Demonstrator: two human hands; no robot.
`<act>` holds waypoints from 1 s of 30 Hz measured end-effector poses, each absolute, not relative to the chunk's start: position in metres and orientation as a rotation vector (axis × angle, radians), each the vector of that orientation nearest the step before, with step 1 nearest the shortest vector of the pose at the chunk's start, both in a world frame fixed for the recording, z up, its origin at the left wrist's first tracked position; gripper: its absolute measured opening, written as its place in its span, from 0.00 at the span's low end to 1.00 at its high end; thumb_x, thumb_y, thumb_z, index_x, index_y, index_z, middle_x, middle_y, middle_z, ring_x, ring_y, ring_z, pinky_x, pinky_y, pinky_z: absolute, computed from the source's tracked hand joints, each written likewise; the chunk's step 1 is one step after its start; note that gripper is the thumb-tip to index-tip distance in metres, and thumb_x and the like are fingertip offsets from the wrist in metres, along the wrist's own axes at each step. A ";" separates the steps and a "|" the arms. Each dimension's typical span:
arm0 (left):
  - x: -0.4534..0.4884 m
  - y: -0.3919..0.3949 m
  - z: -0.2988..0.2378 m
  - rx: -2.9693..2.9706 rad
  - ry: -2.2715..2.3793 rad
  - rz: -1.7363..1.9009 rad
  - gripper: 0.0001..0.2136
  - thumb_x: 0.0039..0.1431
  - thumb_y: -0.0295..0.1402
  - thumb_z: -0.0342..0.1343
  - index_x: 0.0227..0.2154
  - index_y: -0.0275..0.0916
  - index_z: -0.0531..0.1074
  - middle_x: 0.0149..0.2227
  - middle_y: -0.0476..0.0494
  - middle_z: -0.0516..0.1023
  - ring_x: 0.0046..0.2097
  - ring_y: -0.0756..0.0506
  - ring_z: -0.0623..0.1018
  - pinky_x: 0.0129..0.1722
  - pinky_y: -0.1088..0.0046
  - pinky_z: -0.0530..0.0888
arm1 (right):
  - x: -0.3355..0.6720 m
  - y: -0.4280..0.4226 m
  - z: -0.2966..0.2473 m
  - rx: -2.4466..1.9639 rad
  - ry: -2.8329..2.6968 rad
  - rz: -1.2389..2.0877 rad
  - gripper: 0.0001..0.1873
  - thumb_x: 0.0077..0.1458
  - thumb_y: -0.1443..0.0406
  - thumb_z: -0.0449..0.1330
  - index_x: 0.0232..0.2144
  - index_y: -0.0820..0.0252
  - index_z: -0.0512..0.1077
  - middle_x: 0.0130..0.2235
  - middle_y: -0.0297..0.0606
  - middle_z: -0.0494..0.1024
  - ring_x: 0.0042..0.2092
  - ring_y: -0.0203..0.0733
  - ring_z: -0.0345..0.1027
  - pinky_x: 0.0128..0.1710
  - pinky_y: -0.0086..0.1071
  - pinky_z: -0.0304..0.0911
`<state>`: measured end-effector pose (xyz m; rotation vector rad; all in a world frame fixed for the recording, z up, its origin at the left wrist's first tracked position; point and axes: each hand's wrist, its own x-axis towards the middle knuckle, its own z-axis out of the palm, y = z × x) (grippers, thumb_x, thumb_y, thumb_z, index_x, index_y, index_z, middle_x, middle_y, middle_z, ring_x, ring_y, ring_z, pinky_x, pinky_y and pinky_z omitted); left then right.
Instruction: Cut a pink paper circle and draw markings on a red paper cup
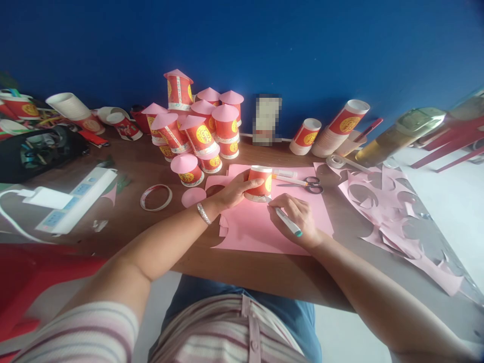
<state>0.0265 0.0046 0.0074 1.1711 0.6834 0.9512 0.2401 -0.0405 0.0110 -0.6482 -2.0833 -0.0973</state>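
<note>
My left hand (pixel 242 189) is wrapped round a red paper cup (pixel 261 182) with a yellow emblem, steadying it on pink paper (pixel 257 232). My right hand (pixel 295 214) grips a white marker (pixel 288 222) with a teal end, its writing end close to the cup's white lower rim. Whether the tip touches the rim I cannot tell. Just beyond the right hand lie black-handled scissors (pixel 313 184) on the paper. Left of the cup is a pink paper disc (pixel 193 197).
Several red cups with pink cone tops (pixel 198 133) stand at the back. Stacked cups (pixel 340 126) and a bottle (pixel 397 133) are at right, above pink scraps (pixel 389 212). A tape roll (pixel 156 197) and a power strip (pixel 77 199) lie left.
</note>
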 end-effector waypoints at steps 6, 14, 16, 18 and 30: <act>0.027 0.004 0.008 1.160 0.687 0.945 0.20 0.60 0.48 0.68 0.44 0.37 0.74 0.42 0.42 0.81 0.43 0.44 0.77 0.44 0.67 0.73 | 0.240 -0.040 0.009 -0.635 -2.085 -0.079 0.10 0.64 0.75 0.60 0.40 0.53 0.69 0.31 0.29 0.79 0.27 0.35 0.72 0.29 0.29 0.66; 0.026 0.005 0.006 1.183 0.696 0.947 0.19 0.63 0.48 0.66 0.45 0.37 0.75 0.42 0.42 0.81 0.45 0.43 0.79 0.46 0.66 0.73 | 0.240 -0.041 0.014 -0.600 -2.105 -0.072 0.11 0.65 0.75 0.60 0.40 0.53 0.68 0.29 0.29 0.77 0.27 0.34 0.71 0.29 0.29 0.66; 0.026 0.004 0.007 1.197 0.686 0.950 0.19 0.63 0.48 0.66 0.45 0.37 0.76 0.43 0.42 0.81 0.45 0.43 0.78 0.46 0.67 0.73 | 0.240 -0.041 0.015 -0.598 -2.107 -0.084 0.11 0.65 0.75 0.60 0.40 0.53 0.68 0.29 0.29 0.77 0.26 0.34 0.70 0.28 0.29 0.65; 0.026 0.004 0.008 1.206 0.680 0.949 0.19 0.63 0.48 0.66 0.45 0.37 0.77 0.44 0.41 0.81 0.44 0.43 0.78 0.45 0.67 0.73 | 0.240 -0.042 0.014 -0.601 -2.108 -0.092 0.11 0.64 0.75 0.60 0.39 0.53 0.68 0.29 0.29 0.77 0.26 0.34 0.70 0.28 0.29 0.65; 0.025 0.006 0.007 1.205 0.655 0.947 0.20 0.64 0.49 0.66 0.46 0.35 0.77 0.45 0.39 0.82 0.44 0.43 0.79 0.45 0.68 0.74 | 0.239 -0.043 0.013 -0.584 -2.113 -0.075 0.11 0.63 0.75 0.61 0.39 0.53 0.67 0.29 0.28 0.77 0.26 0.33 0.71 0.29 0.29 0.65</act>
